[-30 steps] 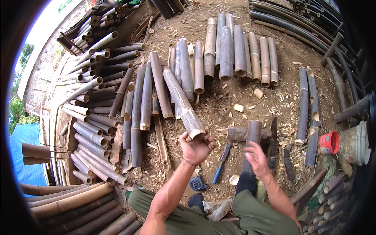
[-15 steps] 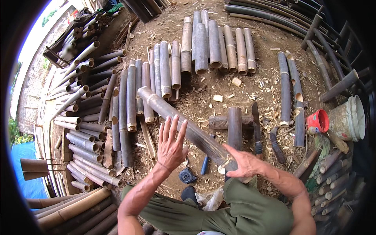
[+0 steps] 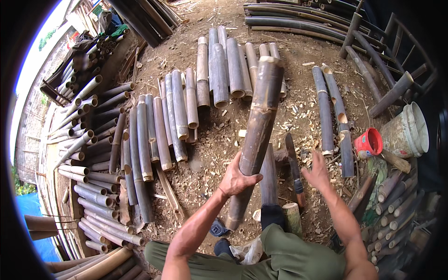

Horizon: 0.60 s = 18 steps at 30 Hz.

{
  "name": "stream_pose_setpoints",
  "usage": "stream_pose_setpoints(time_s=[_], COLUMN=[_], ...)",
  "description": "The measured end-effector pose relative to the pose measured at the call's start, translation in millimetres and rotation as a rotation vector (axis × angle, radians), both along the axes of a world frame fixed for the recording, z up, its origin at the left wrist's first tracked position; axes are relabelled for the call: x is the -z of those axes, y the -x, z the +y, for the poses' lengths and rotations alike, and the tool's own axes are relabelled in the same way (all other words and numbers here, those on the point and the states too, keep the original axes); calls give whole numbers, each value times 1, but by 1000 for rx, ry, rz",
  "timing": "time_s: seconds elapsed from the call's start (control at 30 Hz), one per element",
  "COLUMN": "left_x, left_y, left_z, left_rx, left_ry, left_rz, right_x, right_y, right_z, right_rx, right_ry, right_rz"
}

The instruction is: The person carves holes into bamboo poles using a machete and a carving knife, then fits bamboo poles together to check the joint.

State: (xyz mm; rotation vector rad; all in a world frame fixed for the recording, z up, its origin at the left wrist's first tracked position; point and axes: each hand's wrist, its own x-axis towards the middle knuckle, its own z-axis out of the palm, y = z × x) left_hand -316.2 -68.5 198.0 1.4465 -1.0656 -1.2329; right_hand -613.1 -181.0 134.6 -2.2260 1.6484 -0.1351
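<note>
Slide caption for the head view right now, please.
The left hand grips a tilted bamboo length above chip-strewn ground; the empty right hand hovers near a long knife.

From the head of the person here before me, one fisheye camera looks down and forward, close over the green trousers (image 3: 303, 254), sweeping wide across the littered ground (image 3: 305, 50).

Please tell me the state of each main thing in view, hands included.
Thick brown bamboo tube: gripped, tilted.
Bare left hand: closed around tube.
Bare right hand: open, unoccupied.
Long dark-bladed knife: unsheathed.
Small red plastic bucket: uncovered.
Slender dark bamboo pole: notched, on the ground.
</note>
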Motion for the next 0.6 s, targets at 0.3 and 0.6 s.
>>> stream_pose_setpoints(time_s=[0.3, 0.6], left_x=[28, -12], left_y=[23, 28], left_z=[8, 25], left_rx=[-297, -508], left_ry=[146, 142], left_rz=[-51, -44], right_x=[123, 128], right_y=[10, 25], right_z=[68, 61], right_rx=[130, 305], right_ry=[-180, -107], right_rz=[-172, -337])
